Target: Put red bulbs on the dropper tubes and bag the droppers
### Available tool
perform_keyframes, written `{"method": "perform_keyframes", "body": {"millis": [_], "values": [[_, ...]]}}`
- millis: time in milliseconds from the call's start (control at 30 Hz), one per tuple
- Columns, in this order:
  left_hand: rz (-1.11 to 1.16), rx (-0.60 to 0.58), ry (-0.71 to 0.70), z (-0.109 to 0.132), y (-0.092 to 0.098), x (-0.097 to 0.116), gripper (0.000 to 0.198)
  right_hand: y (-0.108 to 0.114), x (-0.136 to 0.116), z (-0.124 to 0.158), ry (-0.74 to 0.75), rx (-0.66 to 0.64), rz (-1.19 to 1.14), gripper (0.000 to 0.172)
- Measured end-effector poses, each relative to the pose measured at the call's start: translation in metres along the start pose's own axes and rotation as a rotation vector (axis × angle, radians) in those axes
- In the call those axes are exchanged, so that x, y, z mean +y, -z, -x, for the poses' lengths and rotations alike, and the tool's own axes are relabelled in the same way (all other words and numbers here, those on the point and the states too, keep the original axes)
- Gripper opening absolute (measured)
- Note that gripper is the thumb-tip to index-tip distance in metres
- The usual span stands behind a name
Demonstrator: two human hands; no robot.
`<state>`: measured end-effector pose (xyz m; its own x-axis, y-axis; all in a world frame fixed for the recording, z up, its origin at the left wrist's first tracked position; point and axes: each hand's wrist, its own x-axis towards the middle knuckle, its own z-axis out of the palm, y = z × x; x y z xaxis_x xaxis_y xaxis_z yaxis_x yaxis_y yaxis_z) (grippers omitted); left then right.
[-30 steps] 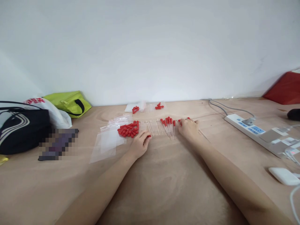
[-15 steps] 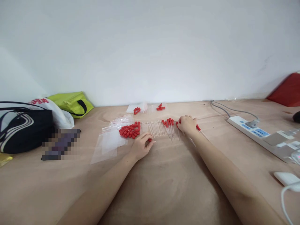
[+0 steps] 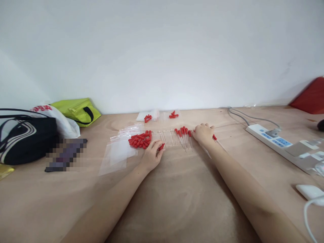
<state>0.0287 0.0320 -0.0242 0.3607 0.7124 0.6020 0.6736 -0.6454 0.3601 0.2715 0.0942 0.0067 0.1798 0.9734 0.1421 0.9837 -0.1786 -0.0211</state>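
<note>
My left hand (image 3: 152,155) is closed in a pinch on a red rubber dropper bulb (image 3: 161,146). It rests beside a heap of red bulbs (image 3: 139,140) that lies on clear zip bags (image 3: 118,152). Right of it, thin clear dropper tubes (image 3: 168,137) lie in a row. Several of the droppers (image 3: 183,131) at the row's right end have red bulbs fitted. My right hand (image 3: 204,133) is palm down, knuckles bent and fingers apart, at the rightmost dropper of that group (image 3: 189,133). Its fingertips are partly hidden. Another dropper (image 3: 215,137) shows behind its wrist.
Two small bags with red bulbs (image 3: 147,118) (image 3: 173,115) lie near the wall. At the left are a black bag (image 3: 30,138), a yellow-green bag (image 3: 76,109) and a blurred dark object (image 3: 67,155). A power strip (image 3: 268,138) with cables stands at the right.
The rightmost fitted dropper has shifted slightly left towards the others, and a small gap shows between its bulb and my right hand. More of the bulb in my left hand is visible.
</note>
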Motion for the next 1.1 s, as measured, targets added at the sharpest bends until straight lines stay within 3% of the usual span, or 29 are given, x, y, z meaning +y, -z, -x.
{"method": "perform_keyframes", "body": {"millis": [333, 533, 600, 700, 867, 933, 1100], "values": [[-0.045, 0.036, -0.026, -0.001, 0.000, 0.000, 0.016, -0.011, -0.014, 0.002, -0.048, -0.079, -0.012, 0.031], [0.003, 0.011, -0.021, -0.005, 0.004, 0.007, 0.012, 0.001, -0.003, -0.003, -0.158, 0.080, -0.353, 0.039], [0.010, -0.003, -0.021, -0.005, 0.005, 0.007, 0.012, 0.007, 0.003, 0.001, -0.070, 0.145, -0.552, 0.039], [-0.006, -0.047, -0.025, -0.004, 0.003, 0.004, 0.015, 0.009, 0.006, 0.020, 0.200, 0.168, -0.736, 0.036], [-0.052, -0.114, -0.059, -0.003, 0.001, 0.002, 0.017, -0.007, -0.001, 0.065, 0.688, 0.234, -0.556, 0.027], [-0.071, -0.119, -0.063, -0.003, 0.001, 0.005, 0.017, -0.014, -0.004, 0.075, 0.754, 0.272, -0.494, 0.028], [-0.090, -0.123, -0.085, -0.005, 0.002, 0.013, 0.015, -0.015, -0.007, 0.079, 0.760, 0.304, -0.479, 0.028]]}}
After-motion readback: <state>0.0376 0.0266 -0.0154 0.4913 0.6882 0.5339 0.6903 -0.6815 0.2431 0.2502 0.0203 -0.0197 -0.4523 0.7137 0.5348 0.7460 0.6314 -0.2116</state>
